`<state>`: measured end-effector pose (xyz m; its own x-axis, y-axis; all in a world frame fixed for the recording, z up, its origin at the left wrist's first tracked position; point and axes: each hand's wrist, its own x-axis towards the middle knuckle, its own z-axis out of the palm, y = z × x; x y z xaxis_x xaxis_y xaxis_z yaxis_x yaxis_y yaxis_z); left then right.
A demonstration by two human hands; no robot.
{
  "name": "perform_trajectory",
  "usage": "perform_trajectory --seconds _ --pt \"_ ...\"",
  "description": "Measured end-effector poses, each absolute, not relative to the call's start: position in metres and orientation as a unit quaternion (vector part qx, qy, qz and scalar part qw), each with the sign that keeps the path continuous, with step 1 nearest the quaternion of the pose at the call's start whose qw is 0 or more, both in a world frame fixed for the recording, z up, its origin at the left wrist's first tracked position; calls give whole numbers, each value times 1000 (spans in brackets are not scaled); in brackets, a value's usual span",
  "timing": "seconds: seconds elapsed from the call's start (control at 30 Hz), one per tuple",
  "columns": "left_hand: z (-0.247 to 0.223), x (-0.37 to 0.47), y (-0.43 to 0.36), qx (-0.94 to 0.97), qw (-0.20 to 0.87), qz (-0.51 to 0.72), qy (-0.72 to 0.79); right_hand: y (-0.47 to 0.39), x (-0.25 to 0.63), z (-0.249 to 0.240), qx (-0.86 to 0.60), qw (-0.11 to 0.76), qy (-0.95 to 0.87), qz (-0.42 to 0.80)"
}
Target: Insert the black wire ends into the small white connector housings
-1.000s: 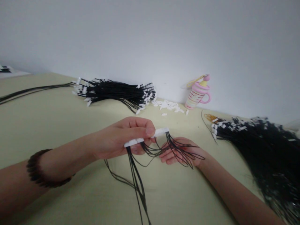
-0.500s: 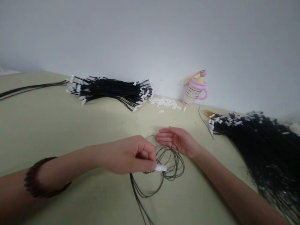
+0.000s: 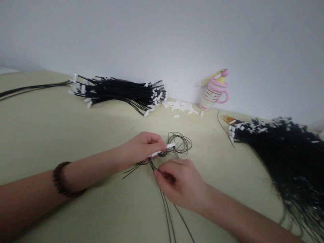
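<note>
My left hand [image 3: 145, 146] is closed in a pinch on a white connector [image 3: 171, 145] at the end of several thin black wires. Another white piece [image 3: 155, 154] shows under its thumb. Beyond the fingertips the wires form a loose coil [image 3: 186, 143] lying over the table. My right hand [image 3: 181, 180] pinches the black wires [image 3: 151, 164] just below that second white piece. From there the wire ends [image 3: 168, 216] trail down toward the near edge of the view. A few short wire ends [image 3: 131, 171] stick out to the left beneath my left hand.
A bundle of black wires with white connectors [image 3: 116, 90] lies against the wall. Loose white connectors [image 3: 182, 106] are scattered beside it, near a pink striped cup-shaped trinket [image 3: 214, 92]. A larger wire pile [image 3: 278, 148] covers the right side, with an amber-coloured item [image 3: 227, 119] at its tip.
My right hand has come from lying open beyond the coil to pinching the wires nearer to me. My left hand has moved slightly away from me with the connector, and the coil has shifted.
</note>
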<state>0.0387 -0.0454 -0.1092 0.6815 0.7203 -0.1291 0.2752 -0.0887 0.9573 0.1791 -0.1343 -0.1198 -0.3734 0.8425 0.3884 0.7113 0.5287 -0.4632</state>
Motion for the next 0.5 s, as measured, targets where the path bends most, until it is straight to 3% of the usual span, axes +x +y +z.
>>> perform_trajectory --seconds 0.5 --pt "-110 40 -45 688 601 190 360 -125 188 -111 -486 324 -702 407"
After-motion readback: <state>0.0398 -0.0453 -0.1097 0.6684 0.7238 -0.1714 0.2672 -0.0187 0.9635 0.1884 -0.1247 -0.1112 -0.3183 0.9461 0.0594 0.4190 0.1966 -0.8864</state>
